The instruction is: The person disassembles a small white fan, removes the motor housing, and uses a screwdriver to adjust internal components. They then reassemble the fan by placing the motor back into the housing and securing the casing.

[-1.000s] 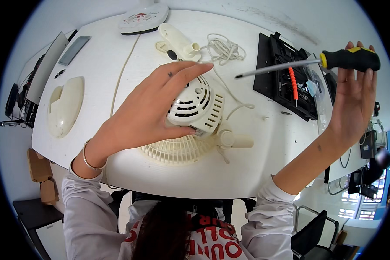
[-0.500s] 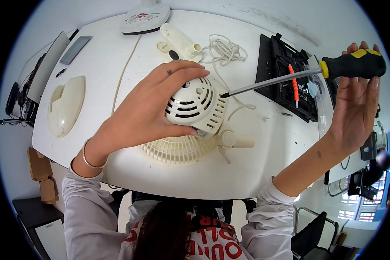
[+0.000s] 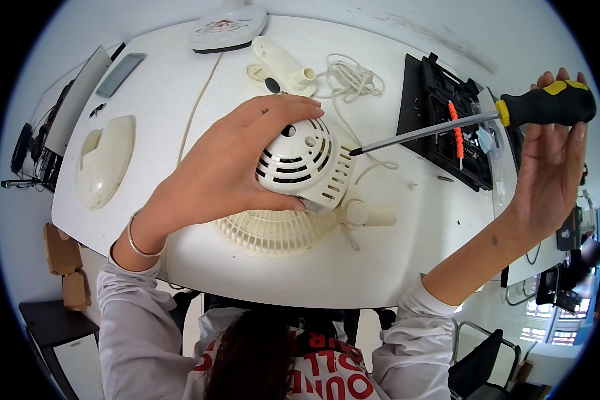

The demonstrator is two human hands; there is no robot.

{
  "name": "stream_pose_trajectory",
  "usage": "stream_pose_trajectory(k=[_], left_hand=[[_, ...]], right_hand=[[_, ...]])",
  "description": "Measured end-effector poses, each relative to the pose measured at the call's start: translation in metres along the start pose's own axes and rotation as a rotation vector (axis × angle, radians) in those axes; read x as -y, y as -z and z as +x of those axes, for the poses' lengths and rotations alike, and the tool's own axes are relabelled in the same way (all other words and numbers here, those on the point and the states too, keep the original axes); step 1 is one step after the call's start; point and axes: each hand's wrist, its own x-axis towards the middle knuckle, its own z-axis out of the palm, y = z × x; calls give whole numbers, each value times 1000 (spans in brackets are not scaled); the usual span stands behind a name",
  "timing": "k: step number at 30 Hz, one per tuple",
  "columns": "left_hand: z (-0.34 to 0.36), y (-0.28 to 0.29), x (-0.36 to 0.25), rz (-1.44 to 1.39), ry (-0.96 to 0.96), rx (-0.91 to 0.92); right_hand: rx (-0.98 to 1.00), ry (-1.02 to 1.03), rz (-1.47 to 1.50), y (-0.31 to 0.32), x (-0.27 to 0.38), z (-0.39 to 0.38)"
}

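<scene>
My left hand (image 3: pixel 213 160) is wrapped over a cream fan motor housing (image 3: pixel 330 163) with vent slots, thumb at its near side and fingers across its far side. Under the housing lies the fan's round ribbed grille (image 3: pixel 273 237), with a short cream tube (image 3: pixel 380 215) jutting to the right. My right hand (image 3: pixel 547 177), raised at the right with its fingers fairly straight, holds a long screwdriver (image 3: pixel 547 105) by its black and yellow handle. Leftward runs the shaft, its dark tip at the housing's slotted side; whether it touches there I cannot tell.
Behind the housing lie a cream fan neck (image 3: pixel 280 67) and a coiled cord (image 3: pixel 350 77). A black tool case (image 3: pixel 447 127) with an orange-red rod stands at the right. Leftward are a cream cover (image 3: pixel 107 163) and a phone (image 3: pixel 121 75). A white base (image 3: pixel 230 30) sits at the back.
The whole view has shifted slightly. The screwdriver's tip sits a little farther right and nearer along the slotted side; both hands keep their holds.
</scene>
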Motion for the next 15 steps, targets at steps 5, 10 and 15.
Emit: stream_pose_trajectory(k=[5,10,15], left_hand=[[2,0,4,-54,28,-5],[3,1,4,-172,42,-37],[2,3,6,-190,49,-14]], right_hand=[[-5,-9,-32,0,-1,0],[-21,-50,13,-6,2,-1],[34,-137,392,4,5,1]])
